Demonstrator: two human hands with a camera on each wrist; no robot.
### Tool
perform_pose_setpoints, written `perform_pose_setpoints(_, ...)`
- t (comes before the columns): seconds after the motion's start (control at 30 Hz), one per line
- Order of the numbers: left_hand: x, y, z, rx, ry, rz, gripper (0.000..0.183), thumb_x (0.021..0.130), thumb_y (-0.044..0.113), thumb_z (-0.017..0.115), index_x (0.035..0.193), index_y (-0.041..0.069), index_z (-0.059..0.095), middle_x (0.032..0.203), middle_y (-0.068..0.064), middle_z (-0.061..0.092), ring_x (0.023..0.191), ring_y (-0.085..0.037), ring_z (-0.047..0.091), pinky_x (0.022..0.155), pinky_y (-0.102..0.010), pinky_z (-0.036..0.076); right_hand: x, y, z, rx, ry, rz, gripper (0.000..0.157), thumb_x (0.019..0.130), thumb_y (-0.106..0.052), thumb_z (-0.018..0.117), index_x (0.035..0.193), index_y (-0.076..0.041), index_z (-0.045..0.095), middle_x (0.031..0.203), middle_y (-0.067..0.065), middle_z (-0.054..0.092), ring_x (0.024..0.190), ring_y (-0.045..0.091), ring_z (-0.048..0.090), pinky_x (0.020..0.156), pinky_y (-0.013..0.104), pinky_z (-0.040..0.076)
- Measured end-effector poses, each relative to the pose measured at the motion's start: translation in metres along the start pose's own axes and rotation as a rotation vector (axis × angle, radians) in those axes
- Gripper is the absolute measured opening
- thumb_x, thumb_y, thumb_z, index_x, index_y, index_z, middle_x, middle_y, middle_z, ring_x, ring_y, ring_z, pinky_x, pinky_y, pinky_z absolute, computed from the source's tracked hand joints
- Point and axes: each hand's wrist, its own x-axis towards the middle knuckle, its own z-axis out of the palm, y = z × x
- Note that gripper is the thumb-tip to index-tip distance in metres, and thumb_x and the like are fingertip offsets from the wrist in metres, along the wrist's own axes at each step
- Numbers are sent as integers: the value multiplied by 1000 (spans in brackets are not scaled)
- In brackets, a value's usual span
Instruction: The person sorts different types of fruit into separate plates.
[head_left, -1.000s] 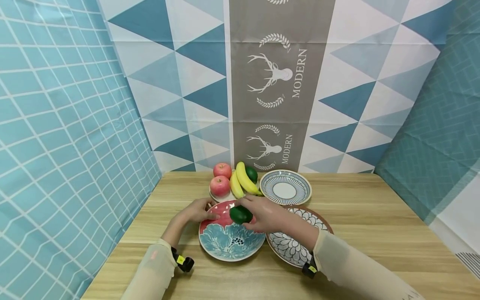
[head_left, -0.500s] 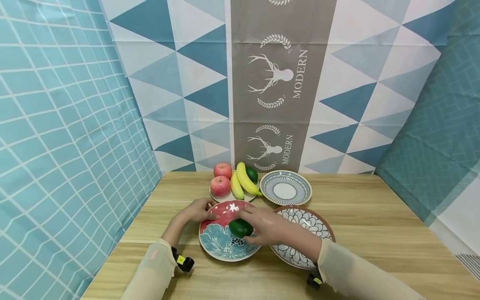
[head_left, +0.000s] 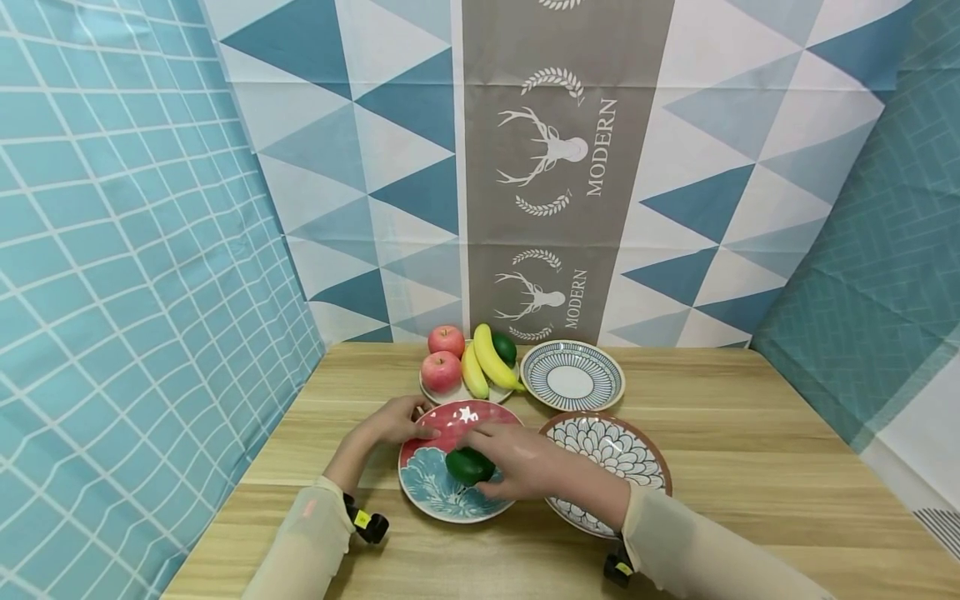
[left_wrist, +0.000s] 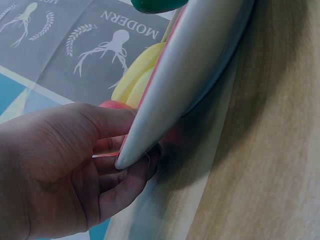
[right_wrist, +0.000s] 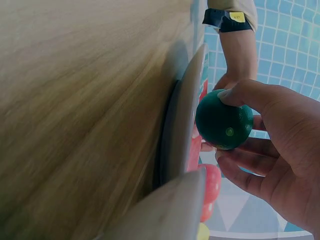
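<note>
Between thumb and fingertips, my right hand (head_left: 517,458) holds a dark green avocado (head_left: 467,467) over the red-and-teal flower plate (head_left: 429,490). In the right wrist view the avocado (right_wrist: 224,122) is close to the plate's face, and the fingers reach around its far side. My left hand (head_left: 397,421) grips the plate's upper left rim. The left wrist view shows that hand's thumb along the top of the rim and its fingers curled underneath (left_wrist: 125,192). The right hand hides part of the plate's right side.
Behind the flower plate stands a small plate (head_left: 432,398) with two apples (head_left: 441,372), bananas (head_left: 492,363) and another avocado (head_left: 505,350). A blue-lined plate (head_left: 570,382) is at the back right. A brown-rimmed petal-patterned plate (head_left: 611,446) sits under the right forearm. Patterned sheets hang behind the table.
My right hand has carried the avocado toward me and slightly left, from the red part of the plate to over the teal flower. The left hand keeps its place on the rim.
</note>
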Motion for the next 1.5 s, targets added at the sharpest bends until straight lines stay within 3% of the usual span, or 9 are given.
perform_pose_setpoints(0.27, 0, -1, -1, 7, 1, 6, 28, 92, 19, 84, 112, 7, 69, 92, -3, 65, 85, -19, 59, 73, -33, 52, 13, -8, 4, -17, -3, -19, 54, 92, -34, 82, 137, -17, 59, 126, -5, 63, 111, 7, 59, 97, 23, 52)
perform_pose_setpoints(0.6, 1, -2, -2, 2, -3, 3, 25, 92, 20, 84, 108, 10, 67, 91, -3, 64, 82, -18, 59, 69, -31, 51, 29, -14, 14, -22, -4, -45, 61, 93, -34, 81, 145, -16, 56, 134, -2, 62, 115, 7, 60, 101, 25, 51)
perform_pose_setpoints(0.8, 0, -2, -2, 10, -8, 12, 25, 92, 21, 83, 107, 10, 67, 90, -3, 64, 81, -17, 59, 69, -31, 50, 35, -18, 18, -36, -14, -50, 58, 93, -34, 81, 143, -18, 57, 130, -3, 62, 109, 5, 61, 94, 19, 51)
perform_pose_setpoints(1.1, -1, 0, -1, 11, -16, 17, 25, 92, 19, 83, 108, 8, 67, 91, -3, 64, 82, -18, 59, 70, -31, 51, 37, -20, 21, -17, -47, -23, 57, 94, -34, 80, 144, -20, 54, 130, -3, 61, 110, 4, 60, 94, 19, 51)
perform_pose_setpoints(1.5, -1, 0, -2, 15, -6, 9, 23, 93, 18, 82, 107, 9, 66, 89, -3, 64, 80, -18, 58, 68, -31, 50, 35, -19, 20, -31, -50, -5, 64, 95, -42, 79, 149, -20, 52, 139, -1, 58, 118, 8, 59, 101, 27, 52)
